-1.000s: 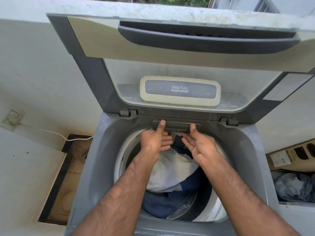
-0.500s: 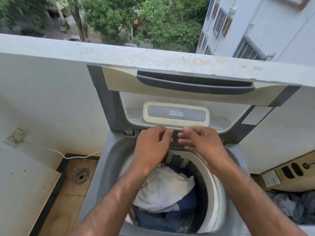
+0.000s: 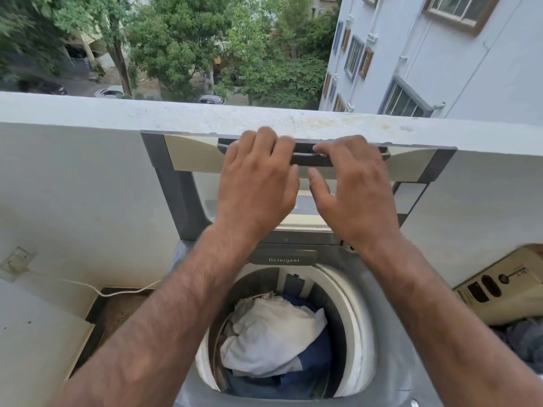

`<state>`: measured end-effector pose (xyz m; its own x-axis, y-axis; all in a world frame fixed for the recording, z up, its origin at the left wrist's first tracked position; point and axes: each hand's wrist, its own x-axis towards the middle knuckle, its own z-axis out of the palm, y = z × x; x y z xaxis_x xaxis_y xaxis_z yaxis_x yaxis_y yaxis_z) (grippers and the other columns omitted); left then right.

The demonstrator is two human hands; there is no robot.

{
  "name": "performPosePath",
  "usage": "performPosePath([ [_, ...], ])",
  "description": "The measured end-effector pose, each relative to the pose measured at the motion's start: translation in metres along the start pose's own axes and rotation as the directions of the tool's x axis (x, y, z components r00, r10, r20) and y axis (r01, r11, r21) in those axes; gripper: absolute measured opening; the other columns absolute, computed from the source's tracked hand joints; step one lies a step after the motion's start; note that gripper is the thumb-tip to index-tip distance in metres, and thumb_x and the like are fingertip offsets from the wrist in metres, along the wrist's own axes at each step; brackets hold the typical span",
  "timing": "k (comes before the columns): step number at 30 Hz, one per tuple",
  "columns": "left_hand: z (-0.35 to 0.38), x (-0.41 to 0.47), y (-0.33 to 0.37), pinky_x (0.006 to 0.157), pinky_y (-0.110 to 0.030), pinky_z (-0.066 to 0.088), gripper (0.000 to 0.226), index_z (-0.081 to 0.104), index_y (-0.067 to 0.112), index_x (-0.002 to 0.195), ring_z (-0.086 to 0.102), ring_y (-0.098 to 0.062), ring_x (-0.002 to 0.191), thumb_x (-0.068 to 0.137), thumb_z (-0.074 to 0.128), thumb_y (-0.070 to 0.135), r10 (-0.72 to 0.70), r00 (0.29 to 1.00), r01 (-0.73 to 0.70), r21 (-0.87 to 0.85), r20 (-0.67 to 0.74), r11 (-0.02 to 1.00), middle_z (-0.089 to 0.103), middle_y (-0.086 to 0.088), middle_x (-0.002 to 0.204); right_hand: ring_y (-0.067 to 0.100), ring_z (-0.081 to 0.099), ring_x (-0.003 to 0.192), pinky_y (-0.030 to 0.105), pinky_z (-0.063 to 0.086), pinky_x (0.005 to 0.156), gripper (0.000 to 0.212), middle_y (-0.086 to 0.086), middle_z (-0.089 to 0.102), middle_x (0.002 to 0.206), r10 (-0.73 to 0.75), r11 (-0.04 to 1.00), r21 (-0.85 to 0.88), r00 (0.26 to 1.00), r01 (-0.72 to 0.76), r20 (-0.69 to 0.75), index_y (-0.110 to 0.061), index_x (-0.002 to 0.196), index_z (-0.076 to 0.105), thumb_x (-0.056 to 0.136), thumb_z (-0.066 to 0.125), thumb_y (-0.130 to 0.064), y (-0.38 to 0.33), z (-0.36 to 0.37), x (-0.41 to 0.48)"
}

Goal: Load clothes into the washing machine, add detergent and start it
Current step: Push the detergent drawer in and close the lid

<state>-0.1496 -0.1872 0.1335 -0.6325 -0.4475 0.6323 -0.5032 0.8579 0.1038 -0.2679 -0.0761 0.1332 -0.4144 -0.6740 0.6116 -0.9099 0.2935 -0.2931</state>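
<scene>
The grey top-loading washing machine (image 3: 392, 292) stands below me with its lid (image 3: 176, 195) raised against the balcony wall. My left hand (image 3: 255, 189) and my right hand (image 3: 355, 195) are both up at the lid's dark handle (image 3: 305, 155), fingers hooked over it, thumbs below. Under my wrists the detergent drawer (image 3: 283, 257) sits pushed in. Inside the drum (image 3: 355, 318) a white cloth (image 3: 270, 339) lies on top of dark blue clothes (image 3: 314, 348). No detergent container is in view.
The white parapet wall (image 3: 88, 113) runs right behind the lid. A wall socket (image 3: 17, 259) and white cable (image 3: 117, 292) are at the left, above a sunken floor strip (image 3: 117, 312). A cardboard box (image 3: 505, 286) and dark laundry (image 3: 523, 339) lie at the right.
Both hands left the detergent drawer front and rose to the lid's handle at its top edge. My view tilted up, so the street and trees now show.
</scene>
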Motion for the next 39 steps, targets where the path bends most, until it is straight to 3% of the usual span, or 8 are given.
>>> performPosePath([
  [4, 0.008, 0.007, -0.003, 0.096, -0.044, 0.034, 0.032, 0.06, 0.015, 0.113, 0.053, -0.029, 0.107, 0.1, 0.046, 0.041, -0.025, 0.992, 0.021, 0.032, 0.126, 0.999, 0.059, -0.006, 0.112, 0.026, 0.053, 0.111, 0.042, 0.031, 0.104, 0.033, 0.001, 0.063, 0.114, 0.019, 0.986, -0.165, 0.998, -0.01, 0.052, -0.022, 0.117, 0.063, 0.101, 0.045, -0.045, 0.004, 0.014, 0.006],
  [8, 0.011, 0.012, -0.005, 0.097, -0.044, 0.03, 0.029, 0.052, 0.019, 0.114, 0.044, -0.027, 0.111, 0.107, 0.035, 0.041, -0.034, 0.978, 0.026, 0.045, 0.204, 0.999, 0.049, -0.005, 0.118, 0.026, 0.049, 0.108, 0.041, 0.025, 0.101, 0.032, 0.0, 0.056, 0.111, 0.037, 0.981, -0.195, 0.996, -0.02, 0.083, -0.023, 0.108, 0.059, 0.104, 0.036, -0.045, 0.008, 0.02, 0.012],
  [16, 0.008, 0.014, -0.001, 0.091, -0.044, 0.028, 0.022, 0.049, 0.019, 0.115, 0.041, -0.028, 0.111, 0.108, 0.036, 0.035, -0.058, 0.968, 0.046, 0.053, 0.243, 0.998, 0.047, -0.006, 0.12, 0.025, 0.044, 0.103, 0.043, 0.026, 0.096, 0.03, 0.001, 0.05, 0.107, 0.061, 0.978, -0.206, 0.994, -0.041, 0.094, -0.021, 0.104, 0.054, 0.102, 0.034, -0.043, 0.004, 0.02, 0.012],
  [23, -0.006, 0.016, -0.001, 0.091, -0.044, 0.028, 0.029, 0.049, 0.018, 0.112, 0.04, -0.027, 0.111, 0.11, 0.031, 0.041, -0.029, 0.946, 0.017, 0.042, 0.322, 0.999, 0.045, -0.004, 0.117, 0.024, 0.044, 0.102, 0.044, 0.029, 0.095, 0.028, -0.001, 0.048, 0.105, 0.035, 0.98, -0.198, 0.994, -0.013, 0.107, -0.021, 0.101, 0.052, 0.104, 0.034, -0.042, 0.003, 0.011, 0.008],
  [29, -0.024, 0.017, 0.001, 0.088, -0.041, 0.025, 0.021, 0.032, 0.025, 0.099, 0.03, -0.02, 0.099, 0.11, 0.03, 0.042, -0.031, 0.921, 0.022, 0.029, 0.387, 0.999, 0.032, 0.003, 0.104, 0.021, 0.04, 0.095, 0.038, 0.02, 0.083, 0.022, -0.006, 0.042, 0.097, 0.008, 0.98, -0.197, 0.994, 0.014, 0.11, -0.025, 0.092, 0.042, 0.104, 0.033, -0.041, -0.001, -0.002, 0.007],
  [35, -0.047, 0.014, 0.004, 0.095, -0.042, 0.03, 0.024, 0.036, 0.024, 0.098, 0.03, -0.019, 0.098, 0.11, 0.029, 0.045, -0.022, 0.882, 0.013, 0.022, 0.47, 1.0, 0.036, 0.004, 0.102, 0.02, 0.042, 0.095, 0.036, 0.014, 0.078, 0.023, -0.008, 0.043, 0.093, -0.014, 0.976, -0.21, 0.985, 0.05, 0.173, -0.028, 0.091, 0.042, 0.105, 0.033, -0.043, -0.007, -0.019, 0.003],
  [39, -0.059, 0.003, 0.007, 0.089, -0.04, 0.029, 0.025, 0.036, 0.025, 0.099, 0.034, -0.019, 0.096, 0.109, 0.028, 0.047, 0.016, 0.873, -0.035, 0.03, 0.487, 0.999, 0.039, 0.004, 0.1, 0.019, 0.039, 0.089, 0.035, 0.012, 0.076, 0.027, -0.008, 0.043, 0.09, -0.024, 0.974, -0.216, 0.973, 0.074, 0.228, -0.029, 0.091, 0.042, 0.104, 0.029, -0.047, -0.011, -0.031, -0.007],
])
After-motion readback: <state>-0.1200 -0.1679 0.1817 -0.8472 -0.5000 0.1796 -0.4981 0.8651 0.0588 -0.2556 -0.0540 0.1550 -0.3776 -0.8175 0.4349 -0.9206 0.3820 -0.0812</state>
